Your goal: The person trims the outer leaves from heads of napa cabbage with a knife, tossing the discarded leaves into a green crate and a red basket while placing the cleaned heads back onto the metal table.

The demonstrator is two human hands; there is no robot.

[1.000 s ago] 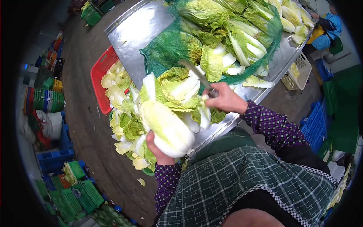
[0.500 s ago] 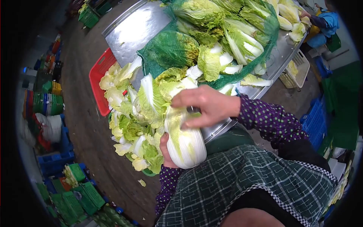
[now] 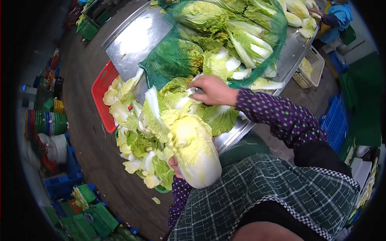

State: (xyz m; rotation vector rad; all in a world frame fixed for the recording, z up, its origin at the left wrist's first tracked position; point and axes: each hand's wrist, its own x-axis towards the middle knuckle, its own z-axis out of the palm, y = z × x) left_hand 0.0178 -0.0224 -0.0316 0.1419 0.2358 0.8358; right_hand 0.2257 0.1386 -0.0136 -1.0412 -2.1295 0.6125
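A pale yellow-white cabbage head [image 3: 196,154] lies in my left hand [image 3: 175,165], whose fingers wrap round its underside and are mostly hidden. My right hand [image 3: 215,90] is closed on a small metal tool [image 3: 198,90], just above the leaves beyond the cabbage. Loose outer leaves [image 3: 152,108] are heaped to the left of the cabbage, and one broad green leaf [image 3: 221,119] lies below my right wrist. Farther up, a green mesh bag [image 3: 169,60] holds several whole cabbages [image 3: 201,15].
Beneath the bag is a metal table [image 3: 132,44]. A red crate [image 3: 105,96] stands at its left side, with leaves over it. To the right are a beige basket [image 3: 311,70] and a blue crate [image 3: 335,120]. Another person [image 3: 339,18] is at the upper right.
My right hand has moved from over the cabbage up to the leaves beyond it. The cabbage has turned and shows a yellower side. A broad green leaf now lies beside it.
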